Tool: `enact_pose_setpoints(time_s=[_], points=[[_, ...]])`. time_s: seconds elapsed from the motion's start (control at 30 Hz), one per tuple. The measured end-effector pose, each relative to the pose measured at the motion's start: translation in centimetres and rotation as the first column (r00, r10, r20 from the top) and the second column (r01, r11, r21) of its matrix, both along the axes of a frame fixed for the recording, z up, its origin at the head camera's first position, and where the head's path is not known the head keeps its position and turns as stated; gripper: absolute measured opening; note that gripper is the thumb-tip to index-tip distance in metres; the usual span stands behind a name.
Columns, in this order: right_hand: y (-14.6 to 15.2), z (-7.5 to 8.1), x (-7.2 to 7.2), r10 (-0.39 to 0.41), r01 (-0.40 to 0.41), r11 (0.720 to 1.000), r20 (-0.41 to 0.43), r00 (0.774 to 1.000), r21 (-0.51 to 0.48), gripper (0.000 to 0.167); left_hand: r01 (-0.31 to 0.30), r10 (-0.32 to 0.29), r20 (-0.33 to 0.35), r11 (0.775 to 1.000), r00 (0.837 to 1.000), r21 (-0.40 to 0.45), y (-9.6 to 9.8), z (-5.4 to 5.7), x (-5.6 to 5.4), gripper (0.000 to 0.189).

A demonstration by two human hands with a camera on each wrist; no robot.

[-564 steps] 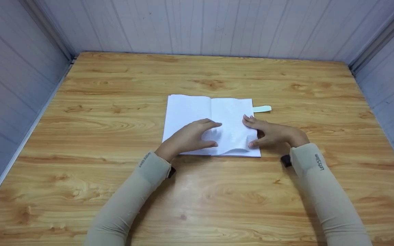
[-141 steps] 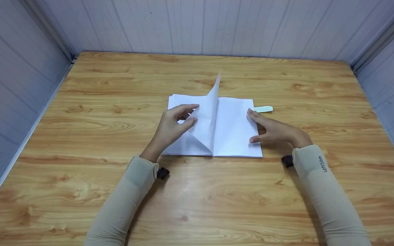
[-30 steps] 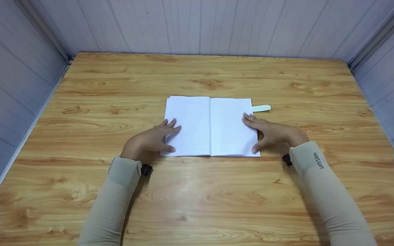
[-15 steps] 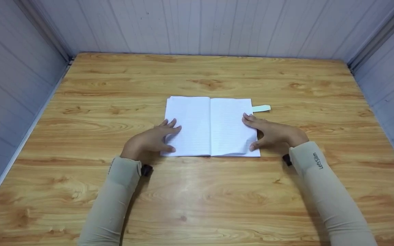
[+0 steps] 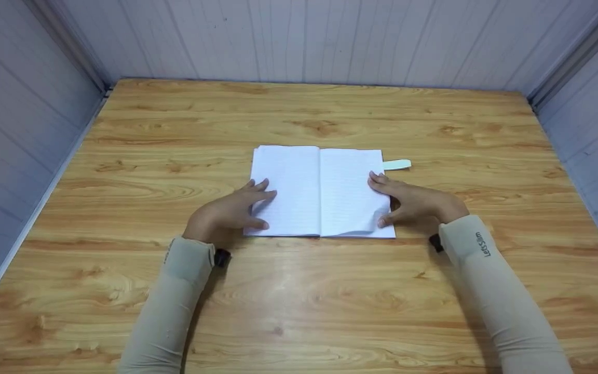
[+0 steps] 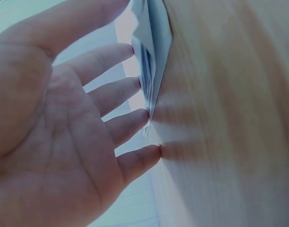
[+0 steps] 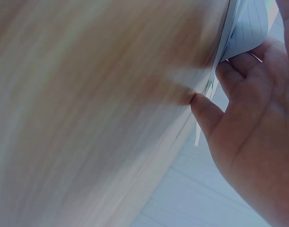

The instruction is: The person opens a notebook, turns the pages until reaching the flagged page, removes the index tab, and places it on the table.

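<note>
Both hands on the book, sheet corner curling

Book [image 5: 320, 192] lies splayed on the table [image 5: 299, 291], ruled white pages up. We note the left hand [image 5: 229, 210] at the book's left edge: fingers spread, thumb apart from them, tips resting on the left page [image 5: 293, 171].

Right hand [image 5: 417, 202] at the book's right edge: fingers on the right page [image 5: 348, 176], thumb well apart from the forefinger and against the book's lower right corner. There the top sheet [image 5: 364, 224] curls up off those beneath. The right wrist view gives us the little finger's tip at the table just beside the book; other fingers are partly hidden by the curled sheet.

Pale green tab [image 5: 397, 164] juts past the book's right edge, beyond the right hand. Two tan sleeves [image 5: 496, 291] come in from the book's near side. Panelled walls [image 5: 278, 41] stand beyond the book and to either side.
</note>
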State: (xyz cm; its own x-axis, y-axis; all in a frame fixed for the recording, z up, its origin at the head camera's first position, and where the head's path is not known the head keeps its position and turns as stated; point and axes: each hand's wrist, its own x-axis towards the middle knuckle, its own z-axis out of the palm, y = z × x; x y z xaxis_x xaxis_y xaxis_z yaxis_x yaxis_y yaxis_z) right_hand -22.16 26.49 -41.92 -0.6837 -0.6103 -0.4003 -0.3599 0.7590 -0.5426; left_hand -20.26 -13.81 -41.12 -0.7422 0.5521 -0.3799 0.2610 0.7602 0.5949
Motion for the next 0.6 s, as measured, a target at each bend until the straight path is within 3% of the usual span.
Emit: enact_pose_setpoints(time_s=[0.1,0.23,0.47,0.6], points=[[0.0,0.1,0.1,-0.006,0.006,1.000,0.005,1.000,0.009,0.104,-0.010,0.010,-0.033,1.000,0.999,0.015,0.1,0.1,0.0,0.069],[0.1,0.1,0.0,-0.003,0.003,1.000,0.002,1.000,0.002,0.104,0.015,-0.012,-0.130,1.000,0.991,0.023,0.6,0.4,-0.1,0.061],[0.0,0.1,-0.1,-0.001,0.001,1.000,0.004,1.000,-0.002,0.103,0.049,-0.023,-0.280,0.995,0.960,0.084,2.7,0.5,-0.1,0.054],[-0.1,0.1,-0.1,0.000,0.001,1.000,0.010,1.000,-0.008,0.103,0.058,-0.015,-0.323,0.991,0.946,0.122,4.4,0.6,0.2,0.051]])
